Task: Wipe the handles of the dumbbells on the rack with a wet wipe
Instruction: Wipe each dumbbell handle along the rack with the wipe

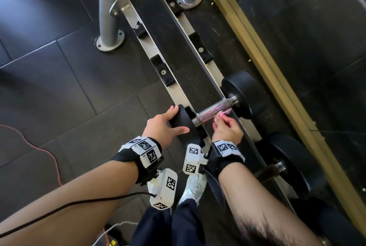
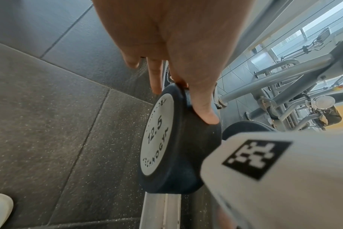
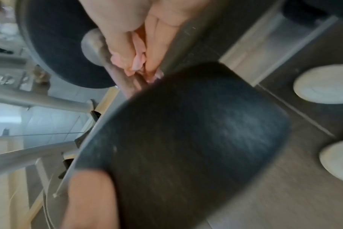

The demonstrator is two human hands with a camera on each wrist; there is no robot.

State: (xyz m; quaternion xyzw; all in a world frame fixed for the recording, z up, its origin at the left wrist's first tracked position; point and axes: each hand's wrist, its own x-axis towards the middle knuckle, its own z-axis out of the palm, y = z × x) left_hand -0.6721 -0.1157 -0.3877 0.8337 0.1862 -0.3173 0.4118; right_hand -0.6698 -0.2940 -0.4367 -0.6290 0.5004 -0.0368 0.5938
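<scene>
dumbbell (image 1: 242,95) sat on rack (image 1: 174,89), handle (image 1: 211,112) glittery. left hand (image 1: 164,125) gripped its near head; right hand (image 1: 227,129) pinched pink wipe (image 1: 222,114) against the handle.

The dumbbell (image 1: 243,95) has black heads and a silvery handle (image 1: 213,112) with a pinkish speckled sheen; its end cap (image 2: 157,133) is white with black "12.5" lettering. The wipe (image 1: 222,114) is pale pink. The rack (image 1: 178,91) has silver rails around a black speckled bed. The floor (image 1: 59,71) is dark grey, finely flecked tile. Wristbands (image 1: 146,151) are black with white blocks bearing black-and-white square codes. A cable (image 1: 53,158) is orange-red; the shoes (image 1: 195,187) are white
</scene>
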